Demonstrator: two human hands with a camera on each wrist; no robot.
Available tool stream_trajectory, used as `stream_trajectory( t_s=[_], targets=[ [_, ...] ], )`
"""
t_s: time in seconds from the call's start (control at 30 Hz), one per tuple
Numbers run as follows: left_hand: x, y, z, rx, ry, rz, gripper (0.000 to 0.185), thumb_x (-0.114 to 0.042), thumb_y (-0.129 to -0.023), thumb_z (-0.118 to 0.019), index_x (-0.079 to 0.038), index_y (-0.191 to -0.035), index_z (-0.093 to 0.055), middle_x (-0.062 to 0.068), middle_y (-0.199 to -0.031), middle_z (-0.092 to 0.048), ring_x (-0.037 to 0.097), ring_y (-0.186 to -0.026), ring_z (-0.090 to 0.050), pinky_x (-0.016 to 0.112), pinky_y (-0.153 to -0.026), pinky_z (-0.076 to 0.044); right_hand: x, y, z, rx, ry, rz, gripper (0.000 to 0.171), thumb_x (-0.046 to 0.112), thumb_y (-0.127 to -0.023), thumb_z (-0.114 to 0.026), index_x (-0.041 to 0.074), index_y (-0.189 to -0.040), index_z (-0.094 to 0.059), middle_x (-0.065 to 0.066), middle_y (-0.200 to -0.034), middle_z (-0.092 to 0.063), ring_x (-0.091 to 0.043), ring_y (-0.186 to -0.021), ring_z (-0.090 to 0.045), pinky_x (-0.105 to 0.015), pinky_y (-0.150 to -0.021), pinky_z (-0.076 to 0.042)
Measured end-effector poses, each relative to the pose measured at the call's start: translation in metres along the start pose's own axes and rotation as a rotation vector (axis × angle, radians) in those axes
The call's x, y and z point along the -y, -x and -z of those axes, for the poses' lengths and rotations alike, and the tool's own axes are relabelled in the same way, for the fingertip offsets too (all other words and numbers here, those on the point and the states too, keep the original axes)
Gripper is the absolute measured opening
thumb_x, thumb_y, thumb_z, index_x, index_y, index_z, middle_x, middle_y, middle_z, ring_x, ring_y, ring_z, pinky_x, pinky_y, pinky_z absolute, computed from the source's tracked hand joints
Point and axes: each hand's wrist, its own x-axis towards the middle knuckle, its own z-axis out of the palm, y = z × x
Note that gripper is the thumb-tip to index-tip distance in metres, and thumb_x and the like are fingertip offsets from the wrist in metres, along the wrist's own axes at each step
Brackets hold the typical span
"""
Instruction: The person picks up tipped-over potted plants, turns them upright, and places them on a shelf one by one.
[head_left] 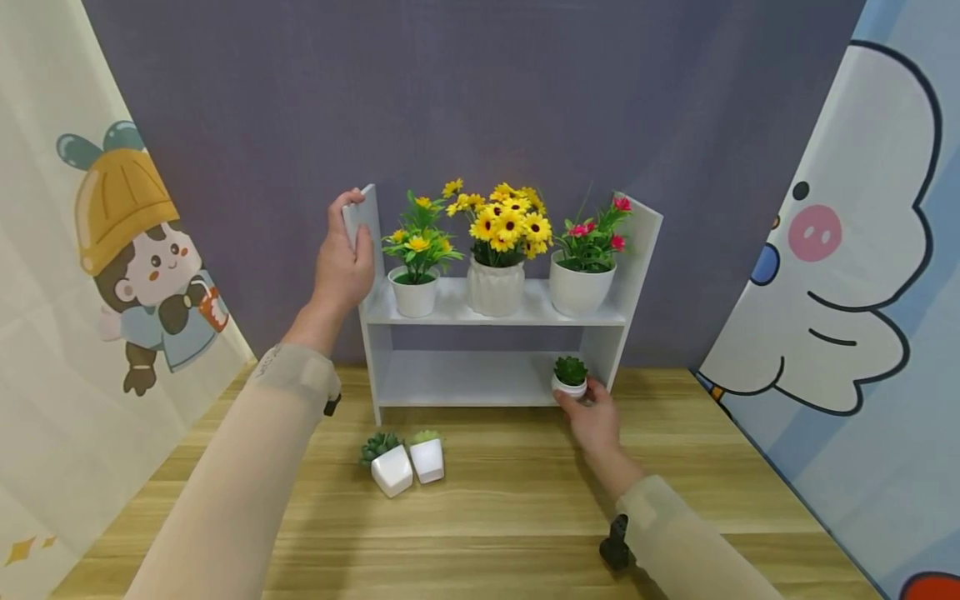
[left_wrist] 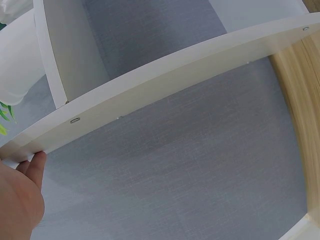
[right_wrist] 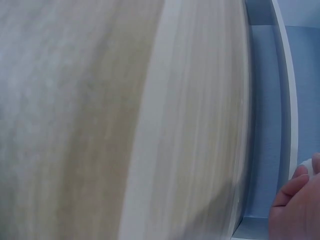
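Note:
A white two-tier shelf [head_left: 465, 367] stands on the wooden table. My left hand [head_left: 343, 258] grips the upper end of its left side panel [left_wrist: 165, 77], thumb on the inner face and fingers round the outside. At the right end of the lower tier, my right hand [head_left: 596, 421] holds a small succulent [head_left: 571, 372] in a round white pot, thumb and fingers around the pot's base. The right wrist view shows only a sliver of white pot [right_wrist: 308, 167] by the fingers. On the table lie two more succulents in angular white pots, one dark green [head_left: 392, 472], one pale green [head_left: 427, 460].
Along the upper tier stand a small yellow-flowered plant [head_left: 414, 293], a fuller pot of yellow daisies [head_left: 496, 287] and a red-flowered plant [head_left: 582, 282]. A grey cloth [head_left: 465, 92] hangs behind the shelf, with printed curtains [head_left: 832, 275] at both sides.

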Motion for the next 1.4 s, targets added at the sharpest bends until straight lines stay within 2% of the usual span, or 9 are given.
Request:
stream_trajectory(
  t_s=[0.2, 0.43, 0.57, 0.7, 0.83, 0.93, 1.07, 1.2, 1.4],
  targets=[
    [0.001, 0.001, 0.000, 0.002, 0.011, -0.001, 0.044, -0.026, -0.117, -0.036, -0.025, -0.161, -0.032, 0.012, -0.165, -0.054, 0.024, -0.062, -0.043, 0.039, -0.059, -0.039, 0.000, -0.001, -0.003, -0.008, -0.012, 0.006, 0.068, 0.007, -0.100, -0.078, -0.014, -0.157, -0.045, -0.036, -0.151, -0.055, -0.012, -0.092, -0.063, -0.012, -0.071, -0.054],
    [0.001, 0.001, 0.000, 0.004, 0.002, -0.006, 0.044, -0.026, -0.118, -0.035, -0.025, -0.161, -0.033, 0.008, -0.169, -0.050, 0.022, -0.059, -0.041, 0.038, -0.057, -0.038, -0.002, -0.002, -0.004, -0.004, -0.024, 0.006, 0.071, 0.006, -0.100, -0.076, -0.014, -0.159, -0.041, -0.037, -0.155, -0.053, -0.040, -0.122, -0.063, -0.009, -0.072, -0.052],
    [0.001, 0.001, 0.000, 0.005, 0.003, -0.004, 0.044, -0.026, -0.117, -0.036, -0.024, -0.162, -0.032, 0.019, -0.149, -0.062, 0.022, -0.059, -0.041, 0.039, -0.057, -0.037, -0.001, 0.000, -0.002, -0.001, -0.049, -0.002, 0.074, 0.004, -0.100, -0.076, -0.014, -0.161, -0.039, -0.038, -0.157, -0.050, -0.046, -0.134, -0.057, -0.008, -0.073, -0.052],
    [0.001, 0.001, 0.000, 0.008, 0.011, -0.003, 0.045, -0.026, -0.117, -0.035, -0.024, -0.162, -0.032, 0.018, -0.154, -0.060, 0.025, -0.060, -0.041, 0.041, -0.058, -0.038, 0.000, 0.004, 0.001, -0.003, -0.037, 0.000, 0.076, 0.006, -0.099, -0.077, -0.014, -0.161, -0.038, -0.038, -0.158, -0.050, -0.047, -0.137, -0.057, -0.008, -0.075, -0.051],
    [0.001, 0.001, -0.001, 0.004, 0.017, -0.004, 0.044, -0.026, -0.117, -0.035, -0.023, -0.162, -0.032, 0.019, -0.152, -0.060, 0.028, -0.063, -0.043, 0.042, -0.060, -0.038, 0.005, 0.010, 0.008, 0.022, -0.018, -0.022, 0.082, 0.009, -0.100, -0.078, -0.014, -0.164, -0.033, -0.036, -0.163, -0.044, -0.047, -0.146, -0.051, -0.022, -0.100, -0.056],
    [0.002, 0.001, -0.001, 0.002, 0.022, -0.002, 0.044, -0.026, -0.117, -0.036, -0.025, -0.161, -0.032, 0.021, -0.149, -0.061, 0.030, -0.068, -0.048, 0.043, -0.064, -0.040, 0.009, 0.017, 0.015, 0.057, 0.011, -0.062, 0.088, 0.017, -0.101, -0.079, -0.010, -0.167, -0.028, -0.034, -0.164, -0.040, -0.046, -0.151, -0.044, -0.043, -0.120, -0.046],
    [0.003, 0.001, -0.001, 0.000, 0.019, 0.003, 0.044, -0.026, -0.117, -0.036, -0.026, -0.161, -0.032, 0.019, -0.160, -0.056, 0.031, -0.068, -0.048, 0.043, -0.063, -0.041, 0.013, 0.027, 0.024, 0.101, 0.058, -0.096, 0.090, 0.025, -0.102, -0.079, -0.007, -0.167, -0.027, -0.032, -0.160, -0.041, -0.042, -0.145, -0.044, -0.040, -0.107, -0.050],
    [0.001, 0.002, -0.001, 0.009, 0.019, 0.000, 0.045, -0.024, -0.117, -0.036, -0.025, -0.162, -0.031, 0.026, -0.131, -0.064, 0.028, -0.062, -0.044, 0.043, -0.060, -0.039, 0.013, 0.038, 0.030, 0.147, 0.060, -0.114, 0.084, 0.023, -0.101, -0.080, -0.008, -0.162, -0.032, -0.030, -0.154, -0.044, -0.028, -0.115, -0.059, -0.026, -0.079, -0.054],
    [-0.001, 0.001, 0.000, 0.010, 0.010, -0.006, 0.045, -0.021, -0.117, -0.037, -0.023, -0.162, -0.031, 0.018, -0.101, -0.058, 0.024, -0.057, -0.040, 0.040, -0.056, -0.038, 0.010, 0.051, 0.036, 0.262, 0.111, -0.142, 0.074, 0.025, -0.103, -0.078, -0.006, -0.158, -0.039, -0.029, -0.151, -0.051, -0.017, -0.097, -0.063, -0.029, -0.071, -0.054]
  ],
)
